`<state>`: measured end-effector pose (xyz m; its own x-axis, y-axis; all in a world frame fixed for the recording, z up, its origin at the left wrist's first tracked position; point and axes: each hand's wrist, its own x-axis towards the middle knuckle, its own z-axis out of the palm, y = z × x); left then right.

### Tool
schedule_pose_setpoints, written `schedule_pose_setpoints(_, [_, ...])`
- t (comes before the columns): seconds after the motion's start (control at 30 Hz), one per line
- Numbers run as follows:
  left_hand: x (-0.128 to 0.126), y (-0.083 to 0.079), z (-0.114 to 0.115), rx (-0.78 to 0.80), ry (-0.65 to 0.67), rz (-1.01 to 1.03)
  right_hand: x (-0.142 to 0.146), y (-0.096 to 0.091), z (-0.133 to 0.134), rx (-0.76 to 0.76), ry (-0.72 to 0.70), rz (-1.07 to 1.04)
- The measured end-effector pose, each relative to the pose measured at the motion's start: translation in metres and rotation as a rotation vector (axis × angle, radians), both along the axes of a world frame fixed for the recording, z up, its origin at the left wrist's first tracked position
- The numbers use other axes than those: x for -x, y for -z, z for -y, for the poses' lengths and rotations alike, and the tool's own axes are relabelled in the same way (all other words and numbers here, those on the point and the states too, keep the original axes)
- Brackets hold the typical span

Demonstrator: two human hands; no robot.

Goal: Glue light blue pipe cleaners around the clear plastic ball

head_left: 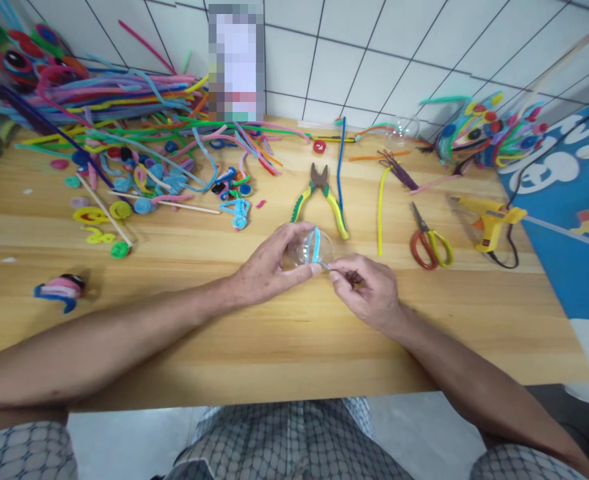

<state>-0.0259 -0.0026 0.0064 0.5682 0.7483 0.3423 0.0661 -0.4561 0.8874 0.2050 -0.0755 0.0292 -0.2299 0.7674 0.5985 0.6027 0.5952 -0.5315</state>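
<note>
my left grip (264,270) holds a clear round plastic ball (302,251) over the surface (274,347), midway between its side edges. my right grip (372,290) pinches a thin metal tool (325,266), partly hidden, its tip by a light-blue strip (316,244). that strip lies across the ball; the shell beside it is bare, so i judge little done, much left.

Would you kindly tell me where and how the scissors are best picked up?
Best, I think, by the red and yellow handles, coming from the near side with the right hand: the scissors lie flat, handles toward the viewer and blades pointing away. That hand is nearer, though busy at the clear ball.
</note>
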Motion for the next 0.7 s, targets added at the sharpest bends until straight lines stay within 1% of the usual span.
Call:
schedule_pose_setpoints(0.23, [0.0001,-0.0015,0.0001,0.025,0.006,0.008,0.0005,0.0006,0.0003,-0.028,0.006,0.023])
schedule_pose_setpoints(0.7, [0.0001,-0.0019,-0.0003,0.013,0.013,-0.006,0.0000,0.0031,-0.0006,0.016,0.014,-0.004])
